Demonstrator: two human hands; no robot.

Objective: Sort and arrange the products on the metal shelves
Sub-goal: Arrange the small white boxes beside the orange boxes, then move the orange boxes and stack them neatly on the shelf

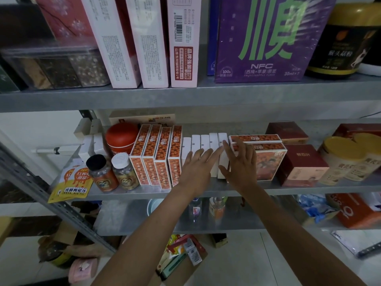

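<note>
1. Looks like a small stockroom or a shop's back room.
2. Grey metal shelves [144, 98] on a slotted upright [41, 195].
3. Goods stand in multiples: orange boxes [156, 155], white boxes [195, 144], tubs [340, 159].
4. A carton [183, 272] of loose packets sits on the tiled floor [257, 265].

Open shelf [206, 127] behind white boxes [195, 142] (narrow)

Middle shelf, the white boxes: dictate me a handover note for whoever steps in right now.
Left hand: open, fingers flat across the white boxes.
Right hand: open, fingers spread at the row's right end.
Done: four orange boxes stand upright left of the whites; a stacked orange pair lies flat to the right.
Left: square up the white row, which looks staggered.
</note>
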